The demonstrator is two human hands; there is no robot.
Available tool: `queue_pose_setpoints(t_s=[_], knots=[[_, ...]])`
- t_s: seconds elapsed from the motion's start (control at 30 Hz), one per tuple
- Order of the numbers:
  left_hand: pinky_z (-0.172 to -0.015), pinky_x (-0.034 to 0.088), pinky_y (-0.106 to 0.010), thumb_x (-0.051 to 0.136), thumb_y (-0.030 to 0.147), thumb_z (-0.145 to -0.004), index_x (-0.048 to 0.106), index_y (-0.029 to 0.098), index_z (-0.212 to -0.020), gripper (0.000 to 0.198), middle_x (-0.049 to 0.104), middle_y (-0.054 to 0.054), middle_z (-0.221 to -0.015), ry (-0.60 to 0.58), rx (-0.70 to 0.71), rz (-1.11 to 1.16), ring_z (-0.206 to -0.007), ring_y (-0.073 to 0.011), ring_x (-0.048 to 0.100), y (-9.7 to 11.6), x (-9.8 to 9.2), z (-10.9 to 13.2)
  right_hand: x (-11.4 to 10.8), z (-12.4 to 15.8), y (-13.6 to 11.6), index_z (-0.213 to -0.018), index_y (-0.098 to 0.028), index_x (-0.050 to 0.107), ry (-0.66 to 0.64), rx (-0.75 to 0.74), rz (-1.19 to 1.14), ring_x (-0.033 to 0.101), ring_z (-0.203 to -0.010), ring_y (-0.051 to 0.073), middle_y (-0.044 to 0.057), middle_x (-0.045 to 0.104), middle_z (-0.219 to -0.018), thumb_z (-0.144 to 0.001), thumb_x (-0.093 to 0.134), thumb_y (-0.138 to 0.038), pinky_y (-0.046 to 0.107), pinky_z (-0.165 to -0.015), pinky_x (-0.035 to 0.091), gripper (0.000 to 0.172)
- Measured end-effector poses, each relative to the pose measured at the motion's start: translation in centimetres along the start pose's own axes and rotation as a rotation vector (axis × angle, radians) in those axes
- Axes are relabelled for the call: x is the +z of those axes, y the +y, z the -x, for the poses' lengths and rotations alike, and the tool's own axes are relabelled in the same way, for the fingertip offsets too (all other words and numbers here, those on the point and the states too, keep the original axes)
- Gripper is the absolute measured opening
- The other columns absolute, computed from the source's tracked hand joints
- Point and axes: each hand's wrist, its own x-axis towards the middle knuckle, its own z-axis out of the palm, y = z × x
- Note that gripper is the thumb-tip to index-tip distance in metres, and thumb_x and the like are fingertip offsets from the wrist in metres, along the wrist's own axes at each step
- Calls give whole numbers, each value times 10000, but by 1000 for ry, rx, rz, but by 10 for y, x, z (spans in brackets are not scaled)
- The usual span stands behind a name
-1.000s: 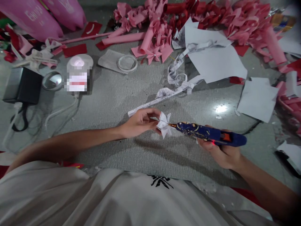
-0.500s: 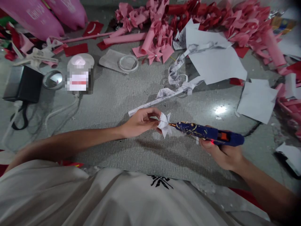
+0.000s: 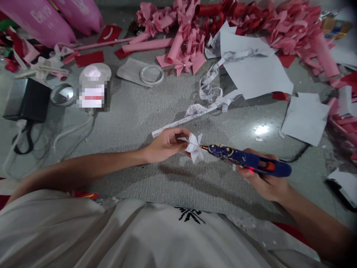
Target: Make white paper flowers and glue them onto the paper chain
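Observation:
My left hand [image 3: 169, 145] pinches a small folded white paper flower [image 3: 194, 148] with pointed petals, above the grey surface. In my right hand [image 3: 266, 182] is a dark blue hot glue gun [image 3: 237, 155], smeared with dried glue and showing a red light near the grip. The gun's nozzle points left and meets the paper flower, though whether glue is flowing cannot be made out. Just beyond my left hand lies a rolled white paper stem [image 3: 178, 123] with curled paper strips attached to it.
Pink paper flowers [image 3: 184, 63] and red ones are heaped along the back. White paper sheets [image 3: 256, 70] lie at the right. A black box [image 3: 28, 99], a round light [image 3: 96, 72] with a cable and a tape ring [image 3: 151, 74] stand left. Pink bottles [image 3: 41, 22] fill the far-left corner.
The rear of the glue gun has shifted slightly right and down, with its nozzle still at the paper flower. My left hand has hardly moved.

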Motion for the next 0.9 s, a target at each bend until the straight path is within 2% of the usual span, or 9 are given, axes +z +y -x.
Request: queue_pose_setpoints(t_s=[0.1, 0.23, 0.47, 0.6, 0.7, 0.83, 0.9], knots=[[-754, 609, -259, 857, 344, -868, 689, 141, -1007, 298, 728, -79, -978, -18, -8, 5, -863, -160, 732, 0, -1, -1, 0, -6, -7, -884, -232, 585, 11, -93, 38, 491, -456, 98, -47, 566, -622, -1016, 627, -382, 249, -462, 368, 204], [-742, 578, -237, 871, 364, -851, 696, 145, -987, 311, 709, -65, -951, -32, -31, 43, -838, -142, 701, -3, -5, -1, -1, -6, -9, -903, -217, 595, 42, -71, 86, 480, -446, 85, -55, 557, -601, -1008, 656, -359, 244, -465, 355, 187], [-764, 559, -267, 889, 369, -831, 672, 158, -1002, 348, 702, -42, -925, -8, -84, 92, -796, -136, 691, -4, -5, -1, -2, -6, -13, -944, -225, 604, 57, -166, 111, 423, -433, 78, -67, 519, -582, -1020, 645, -406, 244, -449, 326, 200], [-788, 560, -261, 901, 329, -820, 661, 156, -979, 336, 693, -30, -917, 9, -64, 113, -796, -122, 681, -3, -4, -2, -3, -6, -13, -984, -235, 634, 53, -179, 134, 479, -434, 91, -59, 565, -588, -1015, 653, -439, 254, -457, 355, 208], [-767, 547, -236, 905, 328, -816, 662, 157, -980, 339, 691, -26, -906, 23, -52, 102, -786, -111, 670, -3, -3, -2, -2, -6, -10, -1084, -250, 664, 28, -201, 149, 528, -448, 101, -52, 621, -620, -1001, 682, -406, 252, -479, 397, 177], [-810, 570, -272, 909, 356, -808, 664, 161, -986, 361, 700, -40, -925, 39, -63, 88, -823, -138, 690, -3, -4, -2, 0, -4, -7, -1226, -247, 657, 37, -186, 158, 600, -491, 107, -31, 699, -701, -1003, 692, -412, 241, -523, 455, 280], [-804, 568, -274, 913, 367, -802, 667, 160, -979, 367, 702, -44, -923, 43, -59, 81, -824, -143, 692, -4, -3, -2, 0, -3, -7, -1239, -243, 654, 44, -194, 144, 619, -506, 114, -18, 721, -727, -1002, 696, -409, 244, -530, 469, 292]])
